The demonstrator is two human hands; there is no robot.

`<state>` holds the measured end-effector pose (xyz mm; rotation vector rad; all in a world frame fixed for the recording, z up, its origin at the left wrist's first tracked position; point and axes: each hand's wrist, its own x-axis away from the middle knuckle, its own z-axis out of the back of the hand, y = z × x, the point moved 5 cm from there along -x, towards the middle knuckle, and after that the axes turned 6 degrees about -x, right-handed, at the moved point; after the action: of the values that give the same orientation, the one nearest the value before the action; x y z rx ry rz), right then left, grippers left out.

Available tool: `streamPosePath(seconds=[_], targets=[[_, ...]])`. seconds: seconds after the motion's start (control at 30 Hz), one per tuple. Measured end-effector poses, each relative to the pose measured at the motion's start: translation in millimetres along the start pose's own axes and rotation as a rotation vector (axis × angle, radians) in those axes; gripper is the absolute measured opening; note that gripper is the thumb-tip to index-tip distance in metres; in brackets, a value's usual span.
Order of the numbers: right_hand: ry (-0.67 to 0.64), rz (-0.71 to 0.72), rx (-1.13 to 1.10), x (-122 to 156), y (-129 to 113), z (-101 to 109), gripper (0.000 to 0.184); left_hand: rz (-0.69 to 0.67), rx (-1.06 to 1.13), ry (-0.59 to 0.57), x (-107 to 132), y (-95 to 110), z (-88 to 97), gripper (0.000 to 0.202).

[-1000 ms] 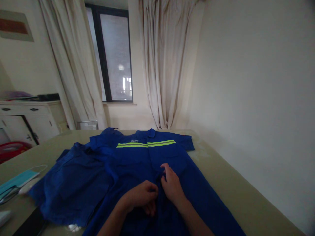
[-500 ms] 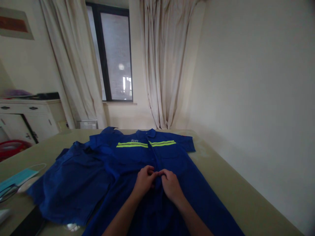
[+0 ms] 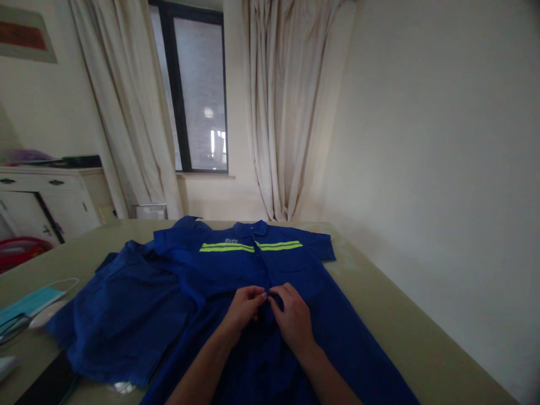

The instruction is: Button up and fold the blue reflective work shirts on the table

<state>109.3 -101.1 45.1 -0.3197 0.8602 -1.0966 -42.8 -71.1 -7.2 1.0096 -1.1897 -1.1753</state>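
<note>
A blue short-sleeved work shirt [image 3: 291, 264] with yellow-green reflective strips lies face up, its collar pointing away from me. Both my hands meet at its front opening, below the chest strips. My left hand [image 3: 245, 306] pinches the cloth of the front edge between thumb and fingertips. Close beside it, my right hand [image 3: 292, 312] pinches the same edge, its fingertips nearly touching the left ones. Whatever small part lies between the fingertips, such as a button, is too small to make out. Another blue garment [image 3: 126, 315] lies bunched at the left, against the shirt.
The table [image 3: 422, 332] runs along the wall at the right. To the left lie a light-blue face mask [image 3: 34, 304], a pale rounded object [image 3: 48, 316] and a dark flat object [image 3: 46, 382]. A white cabinet [image 3: 63, 197] and red basin [image 3: 25, 253] stand beyond.
My left hand has shifted slightly left, and its fingers have straightened a little. My right hand's thumb and fingers have re-formed their pinch at the shirt's front edge. The shirt lies almost unchanged.
</note>
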Motion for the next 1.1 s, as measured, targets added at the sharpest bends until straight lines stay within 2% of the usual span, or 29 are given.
streamPosePath(seconds=[0.23,0.57,0.83,1.1], targets=[[-0.059,0.021,-0.049,-2.6,0.4,-1.8,0.022,-0.025,0.031,-0.003,2.4,-0.5,2.6,0.045],[-0.028,-0.021,-0.104,-1.6,2.2,-4.9,0.017,-0.072,0.068,-0.008,3.4,2.1,1.6,0.057],[0.013,-0.010,-0.100,0.0,1.5,-5.2,0.015,-0.098,0.064,-0.031,6.6,4.8,2.3,0.051],[0.031,0.040,-0.230,-1.9,3.5,-3.5,0.014,-0.131,0.059,-0.053,10.1,6.3,1.6,0.051]])
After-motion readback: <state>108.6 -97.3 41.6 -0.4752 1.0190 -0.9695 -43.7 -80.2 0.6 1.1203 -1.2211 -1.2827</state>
